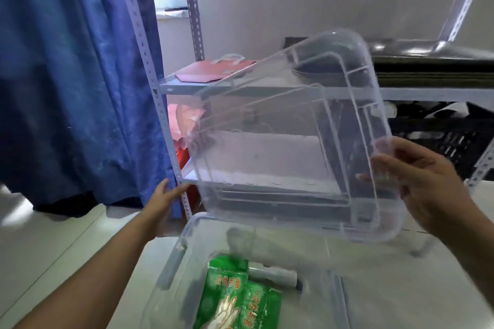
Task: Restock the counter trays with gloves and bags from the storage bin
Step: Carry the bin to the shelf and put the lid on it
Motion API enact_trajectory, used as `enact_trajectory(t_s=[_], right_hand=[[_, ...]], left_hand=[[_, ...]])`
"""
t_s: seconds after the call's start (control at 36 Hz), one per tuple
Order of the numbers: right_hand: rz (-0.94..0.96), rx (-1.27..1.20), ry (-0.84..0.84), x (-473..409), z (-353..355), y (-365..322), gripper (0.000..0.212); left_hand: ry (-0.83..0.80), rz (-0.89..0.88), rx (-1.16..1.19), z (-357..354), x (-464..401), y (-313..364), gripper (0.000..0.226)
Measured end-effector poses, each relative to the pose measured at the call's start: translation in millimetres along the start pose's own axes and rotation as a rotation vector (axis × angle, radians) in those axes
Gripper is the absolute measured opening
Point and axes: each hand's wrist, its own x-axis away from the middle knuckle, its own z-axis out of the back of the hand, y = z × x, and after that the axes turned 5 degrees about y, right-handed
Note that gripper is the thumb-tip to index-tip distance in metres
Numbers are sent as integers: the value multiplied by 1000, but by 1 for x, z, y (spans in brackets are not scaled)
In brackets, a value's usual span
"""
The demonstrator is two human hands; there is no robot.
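Right hand (433,184) gripping tilted clear lid (288,136), left hand (164,201) outstretched, fingers seemingly relaxed

The lid (294,136) is showing as clear, glossy plastic, and the storage bin (171,270) below is looking the same. The green glove packs (227,299) are shining like thin plastic film. The shelf rack (192,2) is appearing as matt perforated metal, the blue curtain (74,75) as soft cloth.
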Motion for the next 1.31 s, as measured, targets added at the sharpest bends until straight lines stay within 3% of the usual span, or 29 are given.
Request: enact_trajectory(t_s=[0.03,0.06,0.11,0.19,0.31,0.44,0.61,0.69,0.78,0.94,1.06,1.17,1.31], right_hand=[[-64,-77,29,5,10,3,30],[-129,-119,67,12,19,9,30],[-257,-163,159,25,32,25,36],[-439,-147,270,53,40,56,39],[-690,46,386,92,37,113,15],[-893,295,360,129,22,169,26],[-979,515,360,134,25,202,24],[-953,601,357,130,25,217,22],[-921,696,346,126,17,229,17],[-894,915,297,124,6,236,20],[-944,845,340,136,10,238,16],[-1023,663,401,142,21,242,33],[-1173,468,450,135,39,245,84]], left_hand=[[-69,-19,19,3,3,7,20],[-148,-31,8,7,4,12,20],[-256,-38,-35,20,5,19,39],[-305,20,-146,37,4,12,36],[-182,186,-287,59,2,-30,22],[-51,348,-362,73,3,-83,21],[-35,435,-452,67,-12,-110,29],[10,394,-580,64,-27,-124,20],[76,292,-694,65,-40,-142,26],[26,281,-760,74,-45,-156,35],[1,325,-742,81,-44,-162,35],[-21,302,-721,87,-46,-170,36],[-115,487,-508,98,-42,-173,61]])
